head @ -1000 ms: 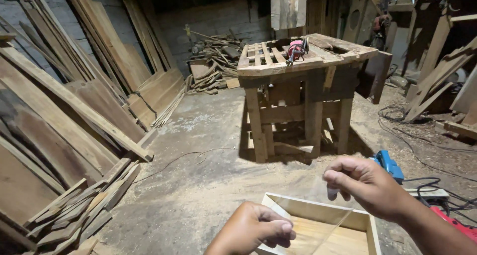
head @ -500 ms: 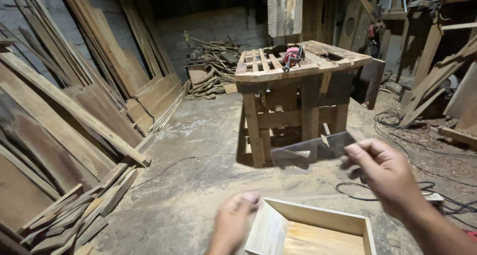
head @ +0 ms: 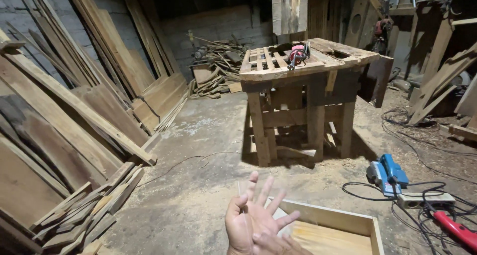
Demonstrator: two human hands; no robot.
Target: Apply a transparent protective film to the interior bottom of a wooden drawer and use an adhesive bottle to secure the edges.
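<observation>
My left hand [head: 254,220] is raised at the bottom centre, palm towards me and fingers spread wide. A thin pale sliver stands up beside its thumb; I cannot tell whether it is held. Only the fingertips of my right hand [head: 279,244] show at the bottom edge, touching the left palm. Just behind both hands, an open pale wooden box frame [head: 348,219] lies on the dusty floor.
A rough wooden workbench [head: 258,73] with a red power tool [head: 297,54] stands ahead. A blue electric planer [head: 387,170], a power strip [head: 425,200], cables and a red tool [head: 454,230] lie at right. Planks [head: 74,111] lean along the left wall; scrap wood [head: 218,66] is piled behind.
My right hand dropped from the right side down to the bottom edge and met my left hand. The left hand rose and spread its fingers. The view tilted slightly.
</observation>
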